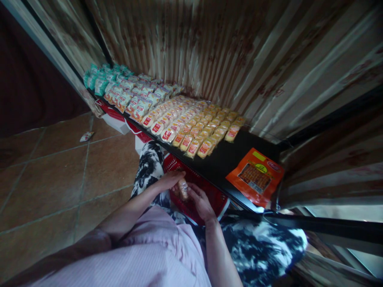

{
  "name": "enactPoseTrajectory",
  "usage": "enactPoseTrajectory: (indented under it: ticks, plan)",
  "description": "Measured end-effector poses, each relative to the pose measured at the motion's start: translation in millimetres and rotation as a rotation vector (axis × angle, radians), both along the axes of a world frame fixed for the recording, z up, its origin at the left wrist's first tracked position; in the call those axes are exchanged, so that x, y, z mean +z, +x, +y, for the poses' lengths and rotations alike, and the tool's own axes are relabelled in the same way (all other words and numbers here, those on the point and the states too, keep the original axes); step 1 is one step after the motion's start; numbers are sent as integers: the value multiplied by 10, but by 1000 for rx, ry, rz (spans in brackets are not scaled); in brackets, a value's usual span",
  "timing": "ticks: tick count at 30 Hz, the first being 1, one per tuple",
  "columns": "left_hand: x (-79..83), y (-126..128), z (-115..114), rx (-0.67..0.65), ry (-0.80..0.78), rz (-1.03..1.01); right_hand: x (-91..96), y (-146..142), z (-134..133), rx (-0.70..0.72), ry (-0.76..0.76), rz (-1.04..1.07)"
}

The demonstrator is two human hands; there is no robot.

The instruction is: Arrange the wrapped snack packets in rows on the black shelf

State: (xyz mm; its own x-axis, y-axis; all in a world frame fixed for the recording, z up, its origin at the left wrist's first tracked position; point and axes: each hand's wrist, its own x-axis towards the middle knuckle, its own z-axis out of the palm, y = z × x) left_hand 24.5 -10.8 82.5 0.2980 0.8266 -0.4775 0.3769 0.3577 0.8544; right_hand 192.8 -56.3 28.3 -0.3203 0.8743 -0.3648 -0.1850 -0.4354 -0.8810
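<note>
My left hand (168,181) and my right hand (201,201) meet over a red plastic basket (215,197) and both grip a small wrapped snack pack (183,188). The fingers of both hands curl round it. The basket rests against my patterned trousers below a black shelf (223,157). Rows of similar small snack packs (191,121) cover the shelf's left and middle part. A large orange snack bag (255,176) lies flat at the shelf's right end, apart from the rows.
Corrugated rusty metal sheeting (227,52) forms the wall behind the shelf. Green and white packets (104,79) fill its far left end. More red baskets and white boxes (118,119) sit below. One loose packet (86,136) lies on the brown tiled floor.
</note>
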Motion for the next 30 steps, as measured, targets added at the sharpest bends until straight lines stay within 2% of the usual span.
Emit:
enactPoseTrajectory:
  ticks: [6, 16, 21, 25, 30]
  plan:
    - [23, 11, -11, 26, -61, -77, -14, -10, 3, -50, -16, 18]
    - [-55, 20, -20, 32, -44, -107, -6, -7, 8, -33, -16, 42]
    - [-106, 5, -16, 23, -7, -147, 10, 0, 5, -86, 1, 71]
    - [-138, -1, -7, 8, 45, -135, 46, -9, 6, -128, -48, 155]
    - [-136, 27, -8, 34, 31, -132, 104, -23, -2, -118, -34, 156]
